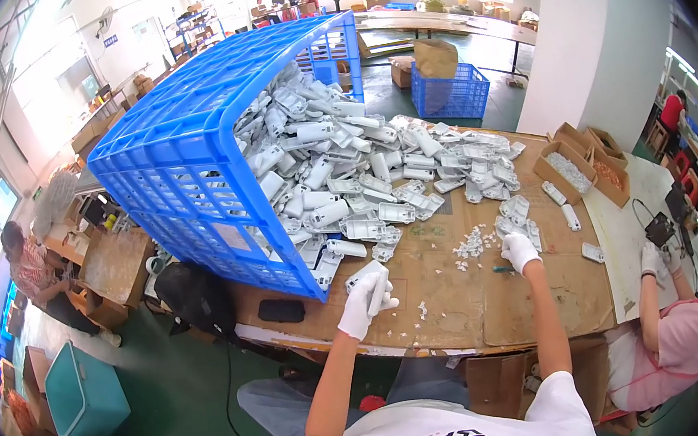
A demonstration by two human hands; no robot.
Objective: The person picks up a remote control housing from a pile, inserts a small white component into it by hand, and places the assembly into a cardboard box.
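Note:
In my left hand [365, 308], white-gloved and closed, is a white plastic housing [380, 290], held upright just past the table's near edge side of the heap. My right hand [521, 252], gloved too, has its fingers curled at the lower edge of a small stack of white housings [514, 210]; what it grips is hidden. A small dark green tool-like piece [503, 269] shows beside that hand's thumb side. White scraps [474, 243] lie to its left. A large heap of white housings [334, 164] spills from a tipped blue crate [223, 129] onto the cardboard-covered table [450, 310].
A dark pouch [281, 311] lies by the crate's lower corner. Open boxes of small parts [566, 172] stand at the right, near loose housings [570, 218]. A co-worker's gloved hands [652, 259] are at the right end. A teal bin [84, 390] stands on the floor left.

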